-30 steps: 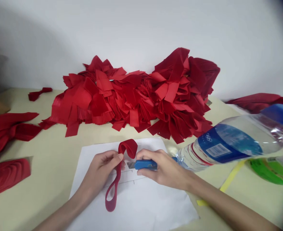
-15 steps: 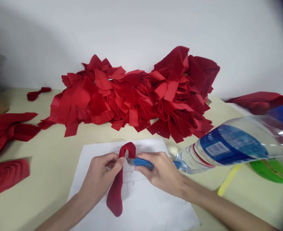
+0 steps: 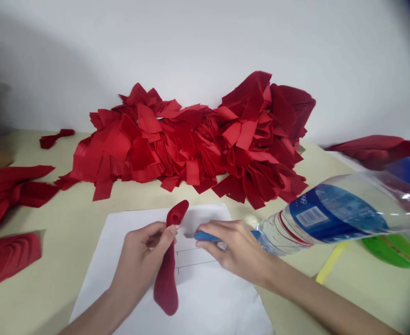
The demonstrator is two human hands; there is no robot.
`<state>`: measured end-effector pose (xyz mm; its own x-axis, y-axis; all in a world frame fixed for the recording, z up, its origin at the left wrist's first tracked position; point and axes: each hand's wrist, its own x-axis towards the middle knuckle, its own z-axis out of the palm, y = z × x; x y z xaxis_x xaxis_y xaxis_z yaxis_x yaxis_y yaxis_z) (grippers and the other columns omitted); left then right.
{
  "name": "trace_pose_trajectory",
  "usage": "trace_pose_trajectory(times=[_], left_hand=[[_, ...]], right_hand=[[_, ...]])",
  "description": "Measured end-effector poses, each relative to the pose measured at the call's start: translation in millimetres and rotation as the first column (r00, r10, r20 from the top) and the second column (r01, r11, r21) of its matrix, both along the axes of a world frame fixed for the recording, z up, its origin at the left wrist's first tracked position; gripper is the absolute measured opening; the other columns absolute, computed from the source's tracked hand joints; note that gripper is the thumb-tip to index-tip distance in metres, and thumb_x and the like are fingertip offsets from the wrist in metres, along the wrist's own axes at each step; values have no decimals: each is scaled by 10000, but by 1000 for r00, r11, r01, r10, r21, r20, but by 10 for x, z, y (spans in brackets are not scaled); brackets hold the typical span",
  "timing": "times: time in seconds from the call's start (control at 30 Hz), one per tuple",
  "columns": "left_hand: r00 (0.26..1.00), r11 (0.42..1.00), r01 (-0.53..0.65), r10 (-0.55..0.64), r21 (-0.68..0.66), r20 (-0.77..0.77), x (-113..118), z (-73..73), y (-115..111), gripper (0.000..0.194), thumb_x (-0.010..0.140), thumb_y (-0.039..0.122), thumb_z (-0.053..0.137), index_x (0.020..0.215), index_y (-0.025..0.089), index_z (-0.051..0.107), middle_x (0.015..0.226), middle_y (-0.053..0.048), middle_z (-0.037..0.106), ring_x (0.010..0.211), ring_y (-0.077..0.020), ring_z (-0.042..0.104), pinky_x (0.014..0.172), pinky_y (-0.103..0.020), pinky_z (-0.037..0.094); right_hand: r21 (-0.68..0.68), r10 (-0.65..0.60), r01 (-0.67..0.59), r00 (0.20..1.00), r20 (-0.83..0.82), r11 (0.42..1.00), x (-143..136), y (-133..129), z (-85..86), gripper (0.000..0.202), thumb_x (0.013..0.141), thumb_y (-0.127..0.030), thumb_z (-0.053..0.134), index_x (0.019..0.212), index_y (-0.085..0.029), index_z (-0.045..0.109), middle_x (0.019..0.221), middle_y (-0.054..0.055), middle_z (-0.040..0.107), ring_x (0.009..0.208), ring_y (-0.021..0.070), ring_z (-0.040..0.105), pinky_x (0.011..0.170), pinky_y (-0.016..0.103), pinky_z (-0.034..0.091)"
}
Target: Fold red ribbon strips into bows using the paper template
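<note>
Red cloth ribbon is between the fingers of our left hand, above the near middle part of the white paper. With the thumb and the fingers we pinch it narrowly; the upper end makes a small fold on the far side of the fingertips, and the longer part hangs toward the near side. One thin red thread is seen beside our thumb.

In our right hand we hold a knife with a blue handle, and the fingers are closed around it. Its grey blade points to the left, toward the ribbon, and we see a small gap between them. On the paper, under our hands, there are black drawn lines with short marks.

At the far side, against the white wall, lies a big pile of red ribbons on the pale table. One small red bow lies at the far left, and nearer on the left we see two red bundles. On the right a clear bottle with blue label appears slanted; we cannot tell if it stands upright. Behind it are a green roll and a yellow strip.
</note>
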<state>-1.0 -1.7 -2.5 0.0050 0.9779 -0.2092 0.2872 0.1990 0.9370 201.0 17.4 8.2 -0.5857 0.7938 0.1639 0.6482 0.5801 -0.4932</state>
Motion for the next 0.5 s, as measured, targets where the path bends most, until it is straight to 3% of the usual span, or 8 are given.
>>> trace_pose_trajectory(times=[0.13, 0.3, 0.4, 0.5], left_hand=[[968, 993, 47, -19, -105, 251, 8, 17, 51, 316, 787, 442, 554, 659, 161, 621, 678, -30, 627, 676, -174, 572, 650, -264, 441], [870, 961, 62, 80, -270, 486, -17, 11, 89, 250, 783, 414, 597, 850, 181, 657, 865, -50, 656, 817, -184, 596, 729, -281, 445], [798, 954, 135, 56, -269, 599, -22, 27, 85, 224, 820, 377, 569, 883, 184, 663, 910, -51, 641, 879, -167, 573, 773, -258, 428], [727, 937, 202, 52, -286, 685, -9, 32, 62, 204, 838, 356, 555, 893, 191, 661, 883, -30, 625, 798, -123, 558, 708, -214, 429]], right_hand=[[91, -62, 48, 986, 155, 995, 87, 197, -41, 294, 863, -291, 542, 1147, -217, 554, 1104, 47, 639, 978, 203, 601, 822, 330, 469], [215, -206, 140, 923, 324, 967, 204, 358, -98, 282, 851, -250, 550, 1113, -151, 583, 1100, 94, 624, 1004, 251, 568, 823, 391, 471], [350, -239, 141, 938, 253, 926, 159, 253, -27, 288, 858, -295, 542, 1090, -132, 591, 1078, 118, 617, 980, 262, 551, 828, 410, 441], [285, -67, 42, 995, 78, 958, 13, 19, 103, 243, 904, -306, 464, 822, -161, 640, 802, 59, 640, 771, 184, 570, 724, 313, 432]])
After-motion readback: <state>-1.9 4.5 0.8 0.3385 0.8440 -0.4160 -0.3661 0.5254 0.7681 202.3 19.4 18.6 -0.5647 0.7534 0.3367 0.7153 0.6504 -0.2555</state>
